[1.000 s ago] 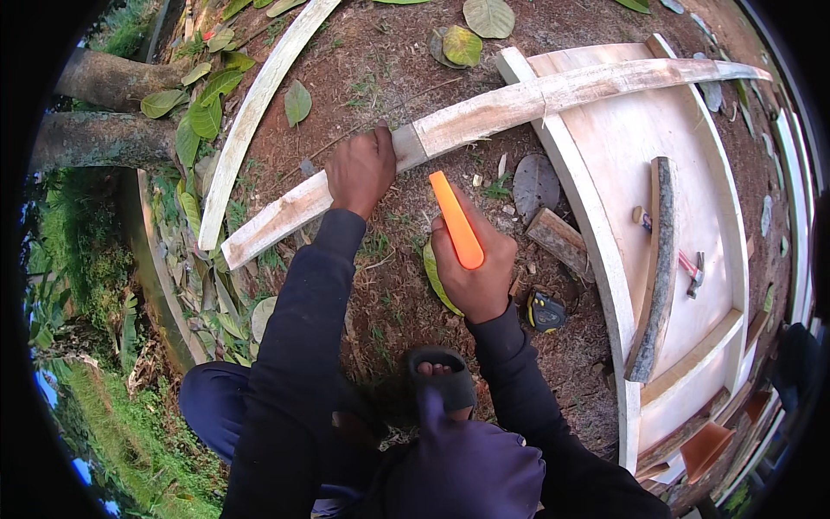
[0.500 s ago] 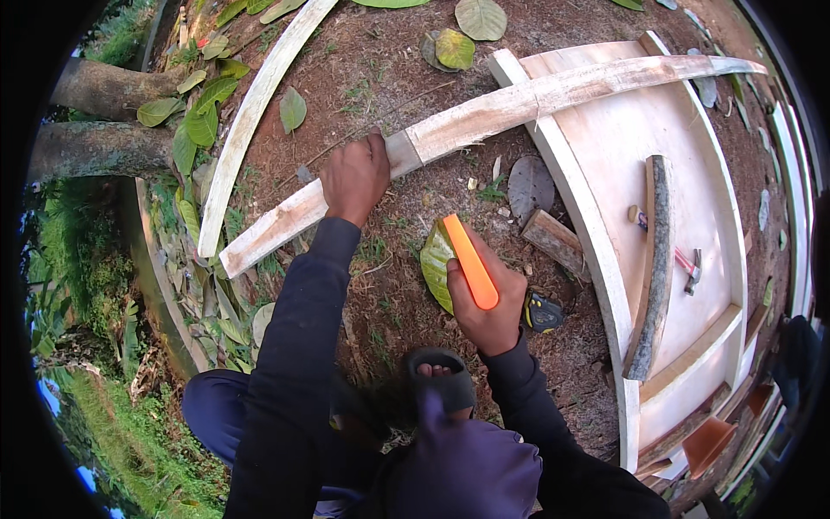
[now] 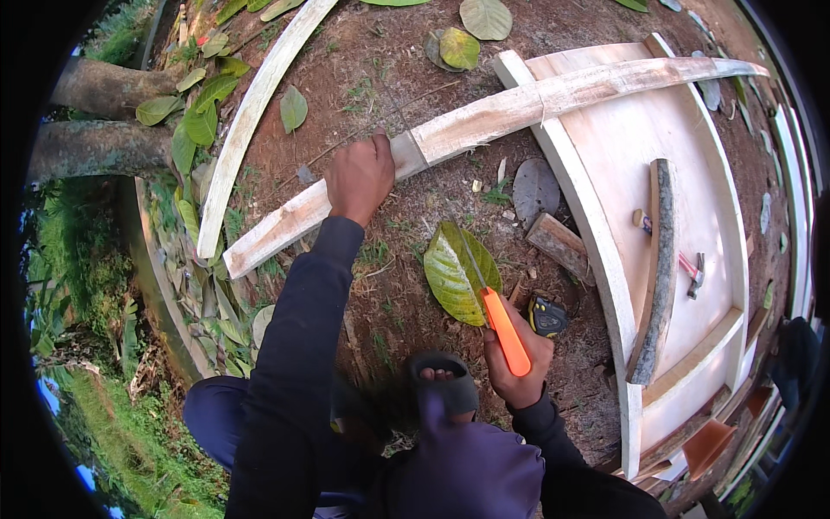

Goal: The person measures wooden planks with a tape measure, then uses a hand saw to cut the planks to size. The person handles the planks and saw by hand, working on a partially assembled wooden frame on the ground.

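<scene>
A long, pale, curved board [image 3: 484, 120] runs from lower left to upper right. My left hand [image 3: 361, 177] is closed over it near its left part, pressing it from above. Beside that hand, a dark line crosses the wood. My right hand [image 3: 521, 359] grips the orange handle of a hand saw [image 3: 507, 333]. Seen nearly edge-on, the thin blade points up and left over a green-yellow leaf [image 3: 450, 281], in line with the dark mark; where its tip ends is hard to make out. A tape measure [image 3: 547, 317] lies just right of my right hand.
The board's right part rests across a pale wooden frame [image 3: 596, 216], which holds a bark-edged wood piece [image 3: 659, 277] and a hammer [image 3: 692, 275]. Another curved strip [image 3: 251, 130] lies at left. A wood offcut [image 3: 560, 248] sits beside the frame. My sandalled foot [image 3: 443, 381] is below.
My right hand has drawn the saw back toward me and slightly right, exposing more blade over the leaf. My left hand remains on the board, with only a slight shift in view.
</scene>
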`<state>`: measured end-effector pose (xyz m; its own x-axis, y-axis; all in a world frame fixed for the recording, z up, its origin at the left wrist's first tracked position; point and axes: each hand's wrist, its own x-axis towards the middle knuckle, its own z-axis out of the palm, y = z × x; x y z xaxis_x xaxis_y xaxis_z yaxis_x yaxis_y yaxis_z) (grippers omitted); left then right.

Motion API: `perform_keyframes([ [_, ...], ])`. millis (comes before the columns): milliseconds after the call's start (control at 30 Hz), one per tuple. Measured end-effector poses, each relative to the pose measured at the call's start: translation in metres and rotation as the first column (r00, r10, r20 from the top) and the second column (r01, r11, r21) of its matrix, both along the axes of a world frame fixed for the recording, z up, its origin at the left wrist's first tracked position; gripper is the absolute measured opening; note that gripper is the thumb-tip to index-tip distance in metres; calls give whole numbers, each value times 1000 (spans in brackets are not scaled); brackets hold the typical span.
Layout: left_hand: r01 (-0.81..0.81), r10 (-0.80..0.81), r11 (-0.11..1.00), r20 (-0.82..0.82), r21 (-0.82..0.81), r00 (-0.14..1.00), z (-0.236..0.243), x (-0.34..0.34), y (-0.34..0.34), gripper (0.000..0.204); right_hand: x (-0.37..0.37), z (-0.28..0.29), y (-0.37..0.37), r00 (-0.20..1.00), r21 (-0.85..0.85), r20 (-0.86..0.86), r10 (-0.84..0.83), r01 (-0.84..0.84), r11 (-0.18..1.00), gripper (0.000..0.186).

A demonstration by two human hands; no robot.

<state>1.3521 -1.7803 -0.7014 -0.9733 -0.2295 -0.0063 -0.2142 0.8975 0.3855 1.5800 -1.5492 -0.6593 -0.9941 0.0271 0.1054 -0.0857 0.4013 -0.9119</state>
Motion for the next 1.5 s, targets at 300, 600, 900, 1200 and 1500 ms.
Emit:
perform_keyframes([
  [300,58,-58,998,-17,1,998,1,5,7,58,-102,1,-48,997,-135,47,-58,63,989,42],
  [600,46,-47,999,-63,-14,997,-5,-2,7,60,-43,13,-21,999,-27,1,-36,36,999,47],
  [900,2,-2,1000,9,-15,1000,1,5,5,59,4,10,1,1000,5,21,6,-6,1000,48],
  [1200,6,-10,999,84,50,996,-3,-2,-3,61,-98,-7,-47,999,-199,4,-54,54,979,44],
  [1500,16,-16,1000,30,3,999,-4,-3,4,57,-49,-12,-26,999,-108,-11,-33,31,994,48],
])
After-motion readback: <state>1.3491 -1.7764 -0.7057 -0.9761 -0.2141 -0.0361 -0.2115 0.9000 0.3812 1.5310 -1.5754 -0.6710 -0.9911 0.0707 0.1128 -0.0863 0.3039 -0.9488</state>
